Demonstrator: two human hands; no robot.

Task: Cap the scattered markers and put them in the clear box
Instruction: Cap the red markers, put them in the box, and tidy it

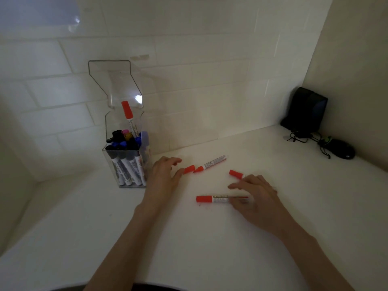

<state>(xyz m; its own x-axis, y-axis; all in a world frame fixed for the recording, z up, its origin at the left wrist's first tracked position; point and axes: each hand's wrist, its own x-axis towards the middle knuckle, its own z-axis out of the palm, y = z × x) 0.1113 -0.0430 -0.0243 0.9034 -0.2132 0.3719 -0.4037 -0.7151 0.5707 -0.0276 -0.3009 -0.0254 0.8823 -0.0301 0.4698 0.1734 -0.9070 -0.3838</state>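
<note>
A clear box (109, 164) with its lid flipped up stands at the left, holding several capped markers; one red-capped marker (127, 111) sticks up above the rest. An uncapped red marker (211, 164) lies on the white table, its loose red cap (189, 169) just left of its tip. My left hand (165, 175) hovers beside that cap, thumb close to it, fingers loosely curled. A capped red marker (218, 199) lies nearer me; my right hand (255, 194) rests over its back end. Another red-capped marker (236, 174) pokes out beyond my right fingers.
A white tiled wall runs behind the box. In the far right corner stand a black speaker (305, 110), tangled cables (302, 137) and a black mouse (344, 151). The white table (189, 238) spreads toward me.
</note>
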